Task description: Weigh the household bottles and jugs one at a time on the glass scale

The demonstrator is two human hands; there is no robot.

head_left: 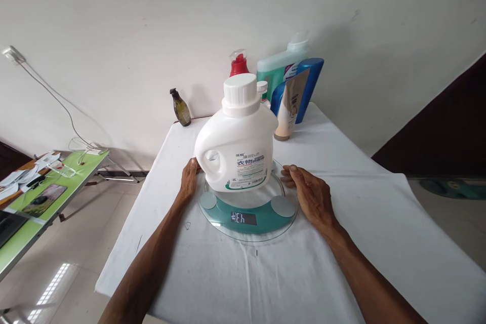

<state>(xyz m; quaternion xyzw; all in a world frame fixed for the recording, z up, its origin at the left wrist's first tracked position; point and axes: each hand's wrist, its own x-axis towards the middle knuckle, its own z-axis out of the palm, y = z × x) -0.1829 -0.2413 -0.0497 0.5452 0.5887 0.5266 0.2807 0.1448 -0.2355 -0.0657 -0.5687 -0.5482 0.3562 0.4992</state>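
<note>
Jug (237, 131) of smooth, firm-looking plastic stands upright on a glass scale (266, 217), probably hefty if full, best lifted by its molded handle (199, 162); right hand (311, 195) sits alongside, fingers apart, empty; left hand's (188, 181) grip cannot be told.

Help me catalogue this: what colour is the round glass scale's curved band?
The curved band is teal green, clearest in head view.
</note>
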